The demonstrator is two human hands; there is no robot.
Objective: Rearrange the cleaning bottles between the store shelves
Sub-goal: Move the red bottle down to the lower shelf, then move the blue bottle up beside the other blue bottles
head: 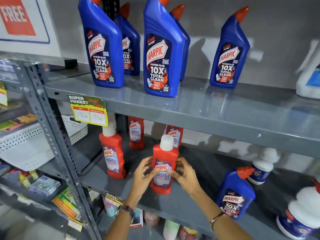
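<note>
A red bathroom-cleaner bottle with a white cap (164, 154) stands on the lower grey shelf (199, 193). My left hand (144, 172) grips its left side and my right hand (186, 172) grips its right side. Three more red bottles stand around it: one at the left (113, 153) and two behind (136, 134) (174, 135). Several blue toilet-cleaner bottles with red caps (162, 54) (102, 49) (230, 54) stand on the upper shelf (216, 108). One blue bottle (235, 193) stands on the lower shelf at the right.
White-capped bottles (263, 166) (304, 212) stand at the right of the lower shelf, and a white container (310, 82) at the right of the upper one. A price tag (90, 110) hangs from the upper shelf edge. A perforated upright (57, 135) and a white basket (24, 141) stand at the left.
</note>
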